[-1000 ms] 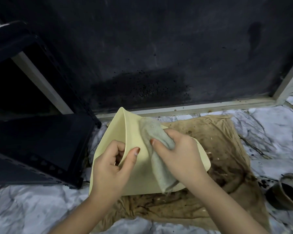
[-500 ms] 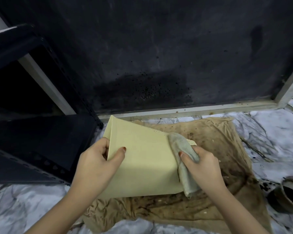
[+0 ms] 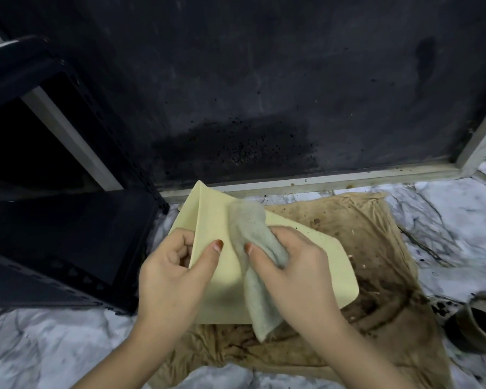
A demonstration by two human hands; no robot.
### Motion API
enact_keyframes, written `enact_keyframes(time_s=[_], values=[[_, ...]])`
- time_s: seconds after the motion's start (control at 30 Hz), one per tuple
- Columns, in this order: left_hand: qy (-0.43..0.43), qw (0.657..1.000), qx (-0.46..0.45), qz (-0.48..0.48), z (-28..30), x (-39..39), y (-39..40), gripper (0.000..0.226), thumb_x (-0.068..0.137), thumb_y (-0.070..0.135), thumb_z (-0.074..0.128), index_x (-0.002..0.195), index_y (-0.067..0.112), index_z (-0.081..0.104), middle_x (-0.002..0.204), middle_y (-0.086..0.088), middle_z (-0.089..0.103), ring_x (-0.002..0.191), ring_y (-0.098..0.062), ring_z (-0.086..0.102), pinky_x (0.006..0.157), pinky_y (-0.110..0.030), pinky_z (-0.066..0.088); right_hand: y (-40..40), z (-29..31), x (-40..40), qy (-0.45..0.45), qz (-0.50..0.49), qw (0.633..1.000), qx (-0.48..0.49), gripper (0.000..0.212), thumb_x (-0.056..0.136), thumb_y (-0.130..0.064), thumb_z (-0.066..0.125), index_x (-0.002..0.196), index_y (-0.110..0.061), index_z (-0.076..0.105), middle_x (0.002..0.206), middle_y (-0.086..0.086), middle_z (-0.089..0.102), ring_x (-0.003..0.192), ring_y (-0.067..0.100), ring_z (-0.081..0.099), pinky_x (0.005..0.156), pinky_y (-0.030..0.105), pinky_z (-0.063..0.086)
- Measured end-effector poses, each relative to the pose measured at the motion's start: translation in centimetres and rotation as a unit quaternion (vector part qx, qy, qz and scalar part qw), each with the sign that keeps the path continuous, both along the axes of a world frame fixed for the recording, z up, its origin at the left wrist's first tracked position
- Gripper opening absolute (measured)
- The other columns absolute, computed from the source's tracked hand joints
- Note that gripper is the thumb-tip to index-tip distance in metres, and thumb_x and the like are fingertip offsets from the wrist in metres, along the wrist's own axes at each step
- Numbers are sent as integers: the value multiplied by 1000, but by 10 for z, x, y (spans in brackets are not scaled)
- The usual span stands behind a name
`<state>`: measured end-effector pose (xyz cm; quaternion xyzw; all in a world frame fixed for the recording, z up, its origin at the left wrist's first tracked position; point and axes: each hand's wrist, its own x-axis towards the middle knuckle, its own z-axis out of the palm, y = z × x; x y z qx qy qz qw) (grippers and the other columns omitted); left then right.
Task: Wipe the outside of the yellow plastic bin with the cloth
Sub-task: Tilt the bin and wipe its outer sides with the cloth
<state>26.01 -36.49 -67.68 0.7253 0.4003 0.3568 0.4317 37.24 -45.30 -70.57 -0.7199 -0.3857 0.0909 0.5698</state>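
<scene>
The pale yellow plastic bin (image 3: 331,265) is tilted on its side over a stained brown rag, its outer wall facing me. My left hand (image 3: 171,273) grips the bin's left edge, thumb on the outer wall and fingers curled behind it. My right hand (image 3: 289,270) presses a grey-green cloth (image 3: 247,220) against the middle of that wall. One end of the cloth lies up towards the bin's upper corner and the other end hangs down past the lower edge. The inside of the bin is hidden.
A stained brown rag (image 3: 376,248) lies spread on the marble-patterned floor (image 3: 40,346). A black metal shelf (image 3: 68,248) stands close on the left. A dark, speckled wall (image 3: 264,94) rises behind. A dirty round pot (image 3: 477,324) sits at the right edge.
My right hand has slid the cloth from the bin's right edge back to the middle of the wall. The bin has turned a little, and my left hand keeps its grip.
</scene>
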Motion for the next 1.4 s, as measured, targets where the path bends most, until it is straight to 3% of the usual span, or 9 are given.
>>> enact_keyframes(time_s=[0.13,0.23,0.4,0.67,0.9,1.07,1.17,1.3,1.4], values=[[-26,999,-31,-12,-8,5,1,19,81,11,67,65,17,59,53,8,63,50,-5,52,46,-16,42,10,3,10,-22,-2,1000,-22,11,82,-23,62,72,-22,58,68,-5,56,65,9,51,57,16,37],[-25,998,-54,7,-20,7,0,19,81,10,68,66,18,59,55,8,65,52,-7,55,50,-23,44,10,-11,19,-1,-27,999,-40,7,83,-20,62,79,-14,64,74,2,63,69,13,56,60,13,37],[-20,999,-42,19,-22,3,2,20,82,11,67,66,16,56,53,12,64,48,-1,53,45,-13,40,-9,-31,48,37,-91,991,-92,14,83,-15,60,74,-4,63,63,8,62,57,12,53,54,11,37],[0,999,-28,31,-26,2,2,20,80,16,68,65,20,56,57,12,65,50,-2,52,46,-16,39,-60,-66,75,98,-202,960,-165,23,86,-17,59,64,-17,51,58,-1,53,62,24,48,62,31,33],[25,999,13,16,-24,5,-3,28,76,32,71,65,15,52,69,-25,59,58,-36,48,53,-36,37,-47,-42,18,64,-106,988,-88,20,78,-17,66,60,-18,56,64,-5,60,56,1,52,50,9,37],[43,998,44,-25,-18,7,-16,28,73,34,72,67,13,55,66,-17,62,66,-35,56,54,-44,45,-13,-5,6,-14,6,999,-32,13,76,-21,57,75,-10,65,70,4,63,73,13,55,63,17,42],[48,997,46,-38,-19,6,-16,22,75,25,73,64,17,55,65,-9,63,62,-29,57,49,-33,42,6,8,21,-15,4,1000,-19,10,81,-16,61,75,-9,65,71,5,63,70,14,55,60,16,40],[55,997,34,-40,-18,2,-14,23,72,35,72,68,20,55,65,-9,65,65,-33,58,50,-43,44,8,-4,44,21,-32,999,-37,13,81,-15,61,71,-7,63,64,6,64,64,15,55,53,18,39],[91,994,34,-45,-13,-3,-8,24,71,34,73,68,20,55,65,-6,64,63,-28,58,48,-36,40,-6,-22,59,41,-84,992,-80,12,82,-18,62,76,-8,65,64,2,64,58,10,56,54,14,40]])
